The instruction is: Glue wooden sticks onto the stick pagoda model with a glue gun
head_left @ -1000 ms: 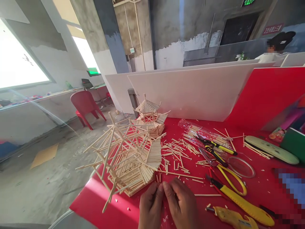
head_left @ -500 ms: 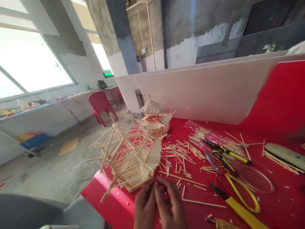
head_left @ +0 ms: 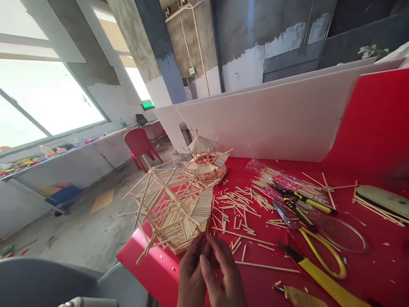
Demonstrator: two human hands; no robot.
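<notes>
My left hand and my right hand meet at the front of the red table, fingertips pressed together. Whatever is pinched between them is hidden or too small to make out. Just beyond my fingertips stands a house-like frame of thin wooden sticks, its roof partly covered with a row of sticks on the right. Behind it is a smaller stick pagoda with a pointed roof. Short cut sticks lie scattered to the right of the frame.
Pliers, scissors, a yellow-handled cutter and a clear ring-shaped lid lie on the right. Bagged sticks and a green case sit farther back. A white board stands behind the table; a red chair is beyond, left.
My hands have shifted slightly left and up in the view, still joined at the fingertips. The camera has turned a little, and the structures and tools stay where they were.
</notes>
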